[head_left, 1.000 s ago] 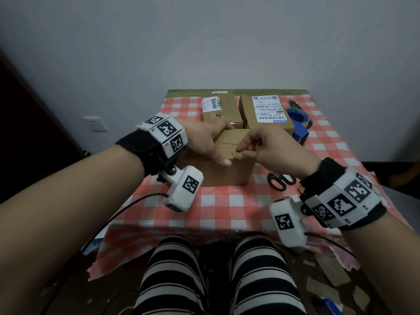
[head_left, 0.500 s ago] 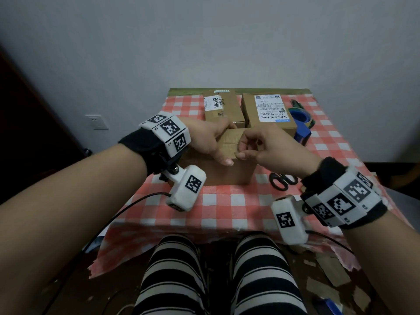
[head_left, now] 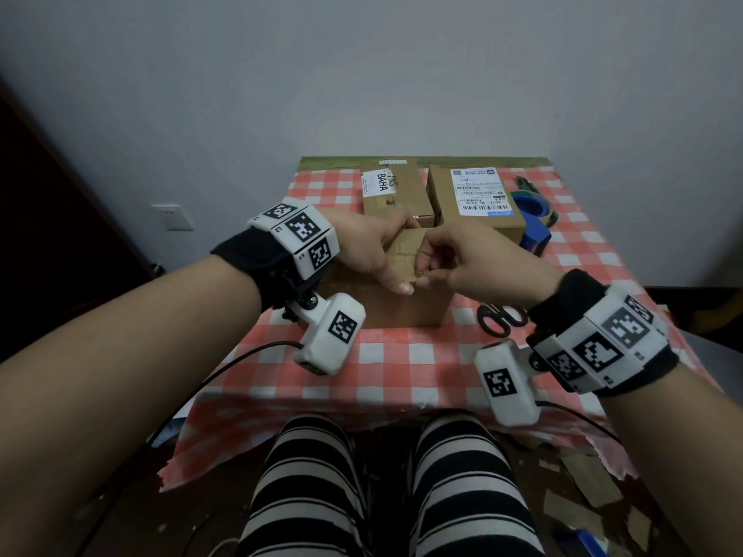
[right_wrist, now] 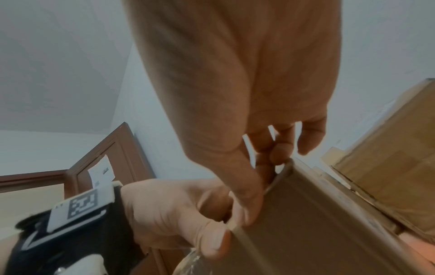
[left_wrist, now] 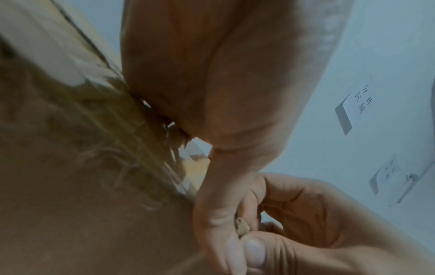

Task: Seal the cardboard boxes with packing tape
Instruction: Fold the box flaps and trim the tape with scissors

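Little moved since before, both hands pinching at near box [head_left: 406, 303] top, left hand [head_left: 370, 251], right hand [head_left: 462, 259], three boxes counted

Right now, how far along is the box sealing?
Not far. In hand: left hand steadies the near box while right hand pinches something small at its top front edge; fresh tape not visible. The tape dispenser sits unused by the two labelled boxes, whose seal state I can't confirm.

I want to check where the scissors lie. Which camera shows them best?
The head view: the scissors lie on the checked cloth right of the near box, partly hidden behind the right hand's wrist. Neither wrist view shows them.
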